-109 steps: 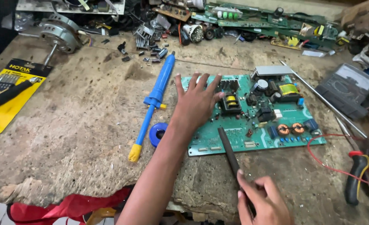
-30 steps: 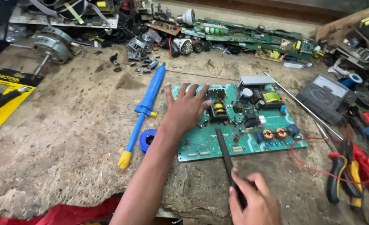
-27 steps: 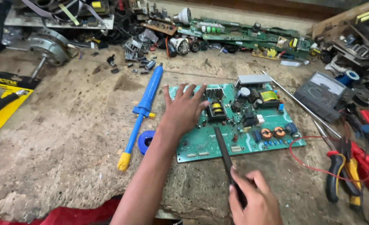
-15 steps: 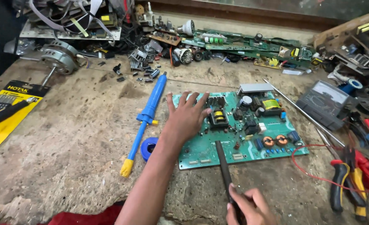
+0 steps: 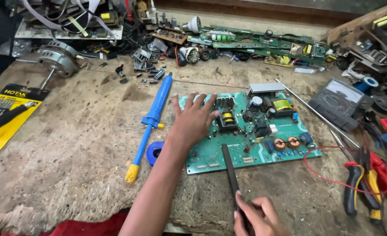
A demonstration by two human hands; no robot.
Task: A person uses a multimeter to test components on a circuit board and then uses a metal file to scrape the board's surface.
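A green circuit board [image 5: 263, 144] with coils, capacitors and a transformer lies flat on the worn workbench [image 5: 71, 144]. My left hand [image 5: 194, 120] rests palm down on the board's left part, fingers spread. My right hand [image 5: 257, 216], at the bottom edge, grips the lower end of a long black tool [image 5: 229, 168] whose tip lies on the board's lower middle. A blue desoldering pump [image 5: 152, 120] with a yellow tip lies just left of my left arm, beside a roll of blue tape [image 5: 155, 152].
Pliers with red and yellow handles [image 5: 364, 188] and a red wire [image 5: 329, 168] lie to the right. A multimeter [image 5: 337, 98] and a metal rod [image 5: 316, 112] sit at the right rear. A small motor [image 5: 57, 61], a yellow tool pack [image 5: 5, 118] and scrap boards [image 5: 254, 43] line the back and left.
The view has tilted and shifted a little, so the board sits slightly further right in frame. Both hands keep the same hold on the board and the black tool.
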